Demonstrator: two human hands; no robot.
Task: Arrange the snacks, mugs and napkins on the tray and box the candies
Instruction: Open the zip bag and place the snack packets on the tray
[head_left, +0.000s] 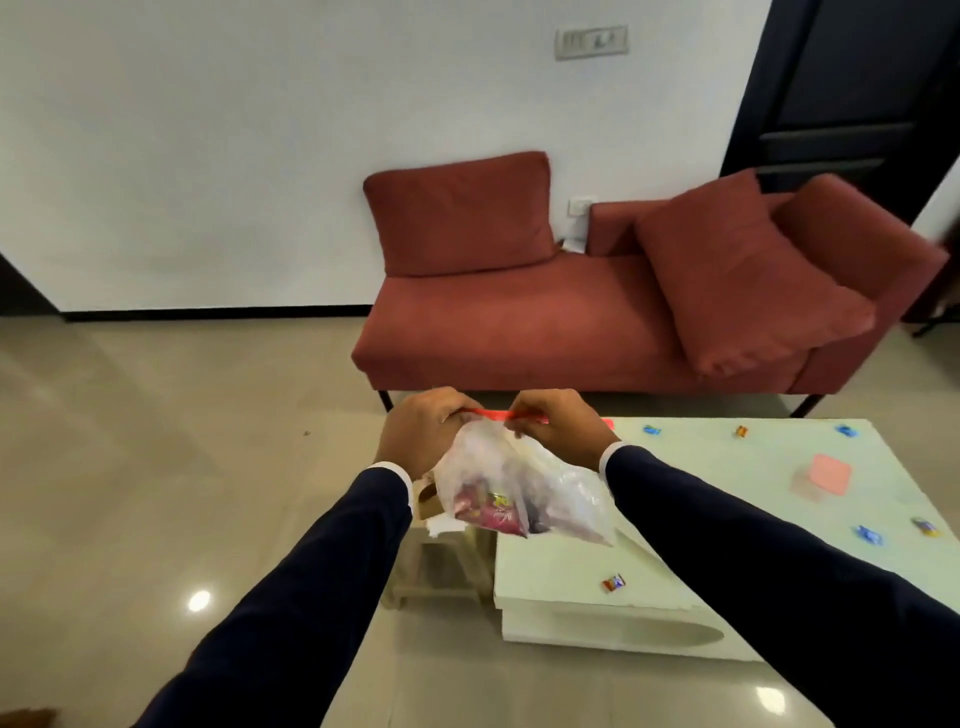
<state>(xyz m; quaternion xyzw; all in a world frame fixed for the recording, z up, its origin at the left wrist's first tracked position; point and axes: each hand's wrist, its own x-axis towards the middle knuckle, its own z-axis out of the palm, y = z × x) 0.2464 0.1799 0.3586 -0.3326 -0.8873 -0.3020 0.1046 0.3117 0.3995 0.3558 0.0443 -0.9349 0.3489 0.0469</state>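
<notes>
The person is holding a clear zip bag (519, 493) up in the air in front of them, above the near-left corner of the white desk (571, 566), with both hands pinching its red seal strip (506, 414). The left hand (423, 434) is gripping the strip's left end, its fingers (451, 402) curled tight over the plastic, and the right hand (558, 428) is gripping the strip further right, its fingers (524, 415) likewise pinched narrow on it. The bag is hanging down between the two wrists and is sagging toward the right; inside it a pink snack packet (491, 512) is lying at the bottom, with other contents too blurred to name. Both arms are wearing dark navy sleeves (311, 597) with white cuffs showing at the wrists. On the desk, wrapped candies are lying scattered and well apart: a red-and-orange one (613, 583) near the front edge, blue ones (868, 534) toward the right edge and along the far edge (651, 429), and an orange one (741, 431) at the far edge. A small pink box (826, 475) is sitting toward the right side of the desk. Just left of the desk, partly hidden behind the bag, a pale stool (431, 566) is standing on the glossy tiled floor (156, 467). Beyond it a red sofa (519, 322) with loose cushions is standing against the white wall (208, 156).
</notes>
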